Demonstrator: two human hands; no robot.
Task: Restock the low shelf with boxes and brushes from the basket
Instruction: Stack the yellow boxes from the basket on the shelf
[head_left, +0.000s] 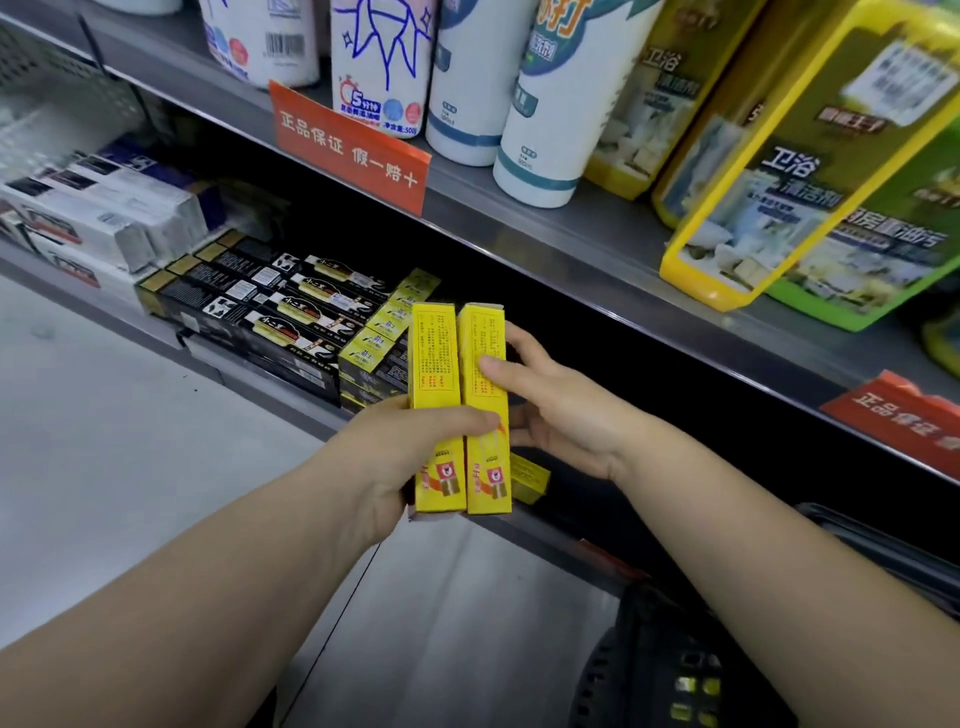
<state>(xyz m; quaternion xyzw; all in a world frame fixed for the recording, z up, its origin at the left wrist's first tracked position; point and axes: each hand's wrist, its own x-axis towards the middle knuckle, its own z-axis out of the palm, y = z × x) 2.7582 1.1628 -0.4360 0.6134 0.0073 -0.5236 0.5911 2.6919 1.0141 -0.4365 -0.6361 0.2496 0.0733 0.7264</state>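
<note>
Two long yellow boxes (460, 374) stand side by side, upright, in front of the low shelf (291, 395). My left hand (410, 457) grips their lower part, thumb across both fronts. My right hand (550, 400) holds the right box from its right side, thumb on its face. Another yellow box (530, 475) lies on the shelf behind them. Stacked black and yellow boxes (322, 322) fill the shelf to the left. The black basket (670, 670) sits at the bottom right, with yellow items showing through its mesh.
White and grey boxes (104, 223) lie at the shelf's far left. On the upper shelf stand white bottles (550, 104) and yellow-green refill pouches (810, 171). Orange price signs (353, 148) hang from its edge. Pale floor (130, 441) lies left.
</note>
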